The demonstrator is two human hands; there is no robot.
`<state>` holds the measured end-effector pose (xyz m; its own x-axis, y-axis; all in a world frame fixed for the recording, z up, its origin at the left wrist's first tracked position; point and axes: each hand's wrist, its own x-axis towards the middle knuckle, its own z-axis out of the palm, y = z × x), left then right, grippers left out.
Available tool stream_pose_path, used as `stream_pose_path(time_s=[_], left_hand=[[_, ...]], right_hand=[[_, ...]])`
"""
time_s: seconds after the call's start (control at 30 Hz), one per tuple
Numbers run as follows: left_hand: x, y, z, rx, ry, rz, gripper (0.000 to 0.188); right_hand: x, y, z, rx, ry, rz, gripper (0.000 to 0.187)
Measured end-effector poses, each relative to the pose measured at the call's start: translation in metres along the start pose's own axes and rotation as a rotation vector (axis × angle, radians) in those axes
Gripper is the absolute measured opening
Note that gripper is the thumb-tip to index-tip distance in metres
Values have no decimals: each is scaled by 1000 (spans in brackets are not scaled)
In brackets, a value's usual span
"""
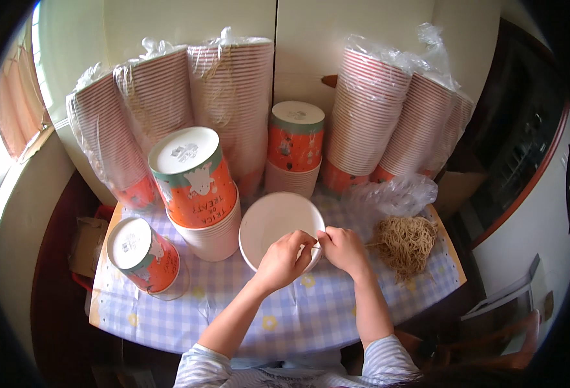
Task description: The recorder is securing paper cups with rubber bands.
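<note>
Both hands, left hand (284, 258) and right hand (343, 249), pinch 1 thin cord (315, 246) over a white bucket (273, 223). Tangled cord (406, 243) lies near the table's (298, 310) right edge.

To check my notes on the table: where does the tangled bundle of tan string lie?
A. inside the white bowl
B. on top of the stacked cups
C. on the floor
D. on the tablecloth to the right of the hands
D: the tan string bundle rests on the checked tablecloth, right of the right hand, outside the white bowl.
</note>
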<state>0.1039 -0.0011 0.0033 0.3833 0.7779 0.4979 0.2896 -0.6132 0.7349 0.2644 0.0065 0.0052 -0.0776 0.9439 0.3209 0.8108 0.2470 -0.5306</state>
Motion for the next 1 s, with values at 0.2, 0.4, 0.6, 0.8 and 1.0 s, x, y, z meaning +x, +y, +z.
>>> stream_pose_path(time_s=[0.2, 0.4, 0.6, 0.8, 1.0], left_hand=[[5, 15, -8, 79, 67, -61, 12], [-4, 11, -23, 155, -49, -125, 13], [-6, 20, -35, 159, -90, -155, 12], [-9, 29, -39, -74, -69, -173, 10], [-7, 34, -34, -747, -32, -245, 9]], right_hand=[[11, -11, -12, -26, -330, 114, 39], [10, -9, 3, 15, -478, -4, 44], [12, -4, 5, 155, -677, -76, 48], [15, -8, -1, 190, -786, -30, 61], [8, -2, 12, 181, -692, -122, 61]])
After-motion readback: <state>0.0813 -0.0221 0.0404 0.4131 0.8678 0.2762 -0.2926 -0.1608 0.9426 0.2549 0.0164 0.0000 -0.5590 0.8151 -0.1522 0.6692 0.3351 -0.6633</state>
